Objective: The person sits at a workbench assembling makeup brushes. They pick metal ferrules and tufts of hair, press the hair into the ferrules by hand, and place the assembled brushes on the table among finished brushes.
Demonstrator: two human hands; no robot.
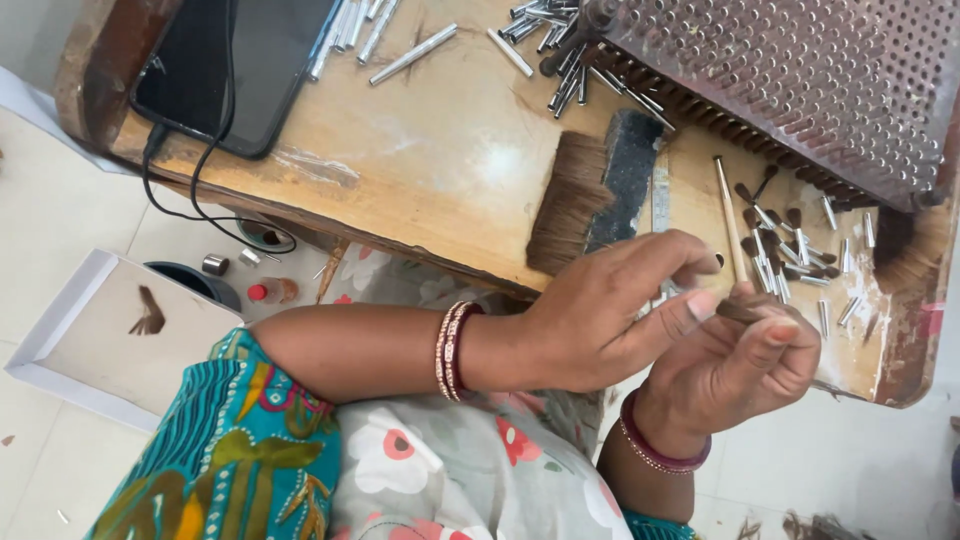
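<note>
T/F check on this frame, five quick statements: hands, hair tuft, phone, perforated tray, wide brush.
1. Both hands pinch a small dark tuft of hair between them. True: left hand and right hand meet on it.
2. The phone lies at the bench's right end. False: it is at the left end, with a cable plugged in.
3. The perforated metal tray sits at the upper right. True.
4. The wide brush is in the left hand. False: it lies on the bench.
5. Both wrists are bare. False: each wears bangles.
</note>
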